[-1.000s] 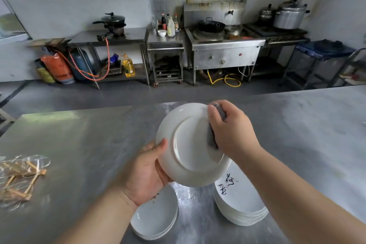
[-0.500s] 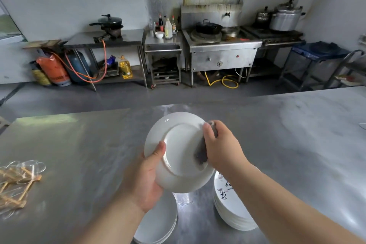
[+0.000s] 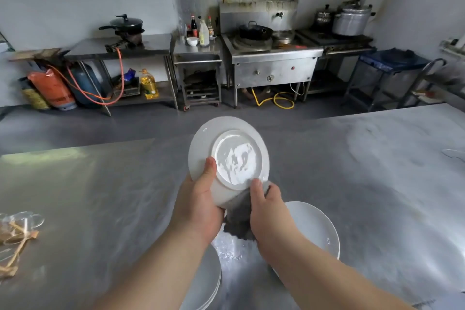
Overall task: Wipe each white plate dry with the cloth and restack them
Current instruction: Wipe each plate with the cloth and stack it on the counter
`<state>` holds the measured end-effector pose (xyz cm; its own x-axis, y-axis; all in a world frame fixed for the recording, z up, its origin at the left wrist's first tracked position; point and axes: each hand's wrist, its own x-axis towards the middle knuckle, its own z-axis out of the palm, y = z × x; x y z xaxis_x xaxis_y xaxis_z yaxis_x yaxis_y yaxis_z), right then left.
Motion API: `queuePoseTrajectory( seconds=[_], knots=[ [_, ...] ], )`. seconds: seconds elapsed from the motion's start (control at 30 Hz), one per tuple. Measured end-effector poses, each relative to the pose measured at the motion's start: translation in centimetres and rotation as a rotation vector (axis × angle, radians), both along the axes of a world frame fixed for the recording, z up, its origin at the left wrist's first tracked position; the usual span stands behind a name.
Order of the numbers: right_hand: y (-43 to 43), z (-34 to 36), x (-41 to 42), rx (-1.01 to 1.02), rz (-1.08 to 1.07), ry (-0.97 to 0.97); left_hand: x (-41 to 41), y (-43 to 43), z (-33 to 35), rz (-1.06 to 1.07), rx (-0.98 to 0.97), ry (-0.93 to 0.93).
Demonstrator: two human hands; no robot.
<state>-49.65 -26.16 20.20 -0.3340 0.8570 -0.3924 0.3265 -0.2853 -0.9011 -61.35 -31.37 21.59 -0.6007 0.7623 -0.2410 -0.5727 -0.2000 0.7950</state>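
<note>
Over the steel desk (image 3: 100,196), head view: the left hand (image 3: 198,206) grips the white plate (image 3: 229,151) by its lower-left rim, with the thumb pressed on the underside, which faces the camera. The right hand (image 3: 266,211) has the dark grey cloth (image 3: 237,219) bunched in its fingers and pinched onto the plate's bottom edge.

So the plate's up in the air and tilted, right above the gap between two plate stacks on the desk. The left stack (image 3: 208,284) is under the left forearm and the right stack (image 3: 314,224) is under the right wrist.

My worry is that it's basically a rim grip. If the glaze is wet, the plate could slide out, land on a stack and chip both. Also, the cloth only covers the edge and the shiny centre looks like it might be damp, so restacking now could put water on dry plates. There's a wet-looking patch (image 3: 231,249) on the desk between the stacks too.
</note>
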Motion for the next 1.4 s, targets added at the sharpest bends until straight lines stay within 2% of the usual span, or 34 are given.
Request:
queuePoseTrajectory(
  seconds=[0.1,0.23,0.4,0.53,0.67,0.77,0.87,0.93,1.03,1.17,1.3,1.4],
  knots=[
    [2.0,-1.5,2.8,-0.003,0.14,-0.032,0.3,1.3,-1.5,0.012,-0.029,-0.034],
    [7.0,-2.0,8.5,-0.032,0.116,0.026,1.4,2.7,-4.4,-0.129,-0.122,-0.063],
    [12.1,-2.6,14.3,-0.049,0.219,-0.13,5.1,5.4,-6.9,-0.303,-0.235,-0.106],
    [14.9,-3.5,18.2,-0.183,0.203,-0.095,7.2,8.2,-8.0,-0.378,-0.394,-0.035],
    [16.4,-4.5,20.3,-0.306,0.173,0.004,8.4,9.9,-9.1,-0.286,-0.611,0.136],
    [17.9,-5.6,20.9,-0.363,0.177,-0.02,8.9,10.8,-9.8,-0.23,-0.619,0.206],
    [19.1,-6.3,20.3,-0.281,0.185,0.009,9.5,11.2,-9.4,-0.235,-0.536,0.074],
    [19.5,-6.6,19.8,-0.187,0.209,0.027,9.4,10.9,-9.3,-0.228,-0.519,0.078],
    [20.1,-7.8,19.4,-0.117,0.279,-0.063,9.2,9.8,-10.2,-0.293,-0.582,0.272],
    [20.2,-9.8,18.7,0.149,0.445,-0.423,10.2,7.9,-12.6,-0.359,-0.723,0.515],
    [19.0,-11.1,18.7,0.207,0.604,-0.533,11.5,6.7,-15.2,-0.343,-0.813,0.579],
    [18.2,-11.6,18.9,0.278,0.589,-0.552,12.0,6.2,-16.3,-0.307,-0.82,0.59]
  ],
)
